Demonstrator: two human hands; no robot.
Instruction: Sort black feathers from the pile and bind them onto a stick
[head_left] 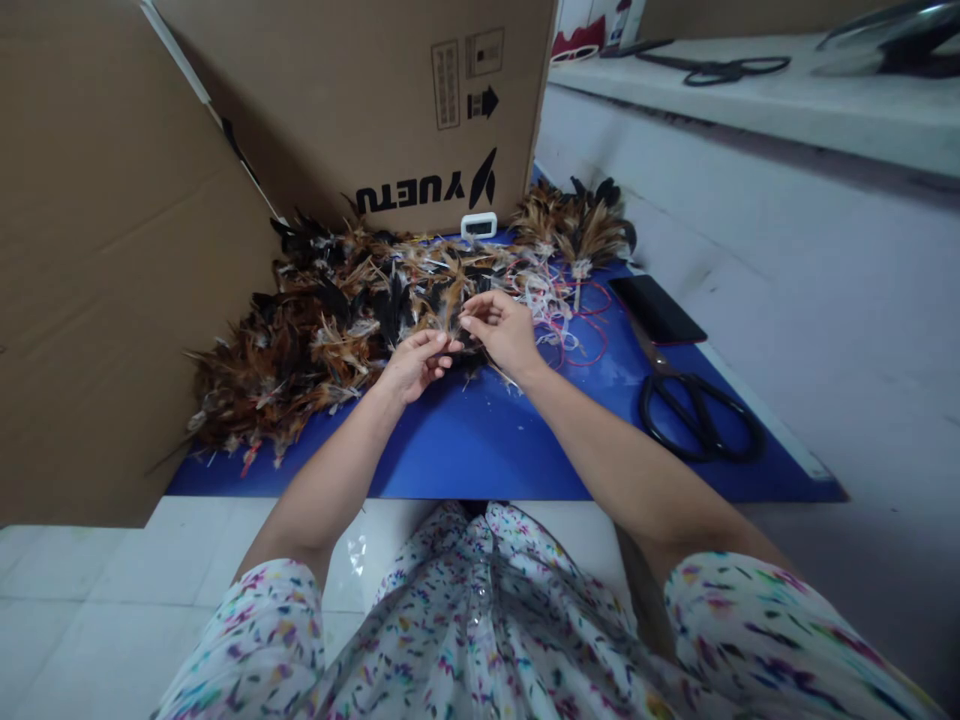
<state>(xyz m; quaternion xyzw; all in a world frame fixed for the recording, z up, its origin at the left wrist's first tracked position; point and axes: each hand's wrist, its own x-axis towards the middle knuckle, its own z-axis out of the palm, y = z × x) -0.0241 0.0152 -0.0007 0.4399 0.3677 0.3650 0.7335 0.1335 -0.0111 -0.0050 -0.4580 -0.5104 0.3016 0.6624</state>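
Observation:
A heap of brown, black and white feathers (315, 340) lies on a blue sheet (480, 450). My left hand (416, 365) is closed in a pinch on a small tuft of feathers (448, 318) at the heap's near edge. My right hand (504, 328) pinches the same tuft from the right, fingertips almost touching the left hand's. Tangled white and red strings (559, 305) lie just beyond my right hand. A bound feather bunch (581, 232) rests at the back right of the sheet.
Large black scissors (694, 400) and a dark phone (656, 308) lie on the sheet's right side. Cardboard boxes (390, 100) stand behind and to the left. A white ledge (750, 100) at the back right carries another pair of scissors (724, 68).

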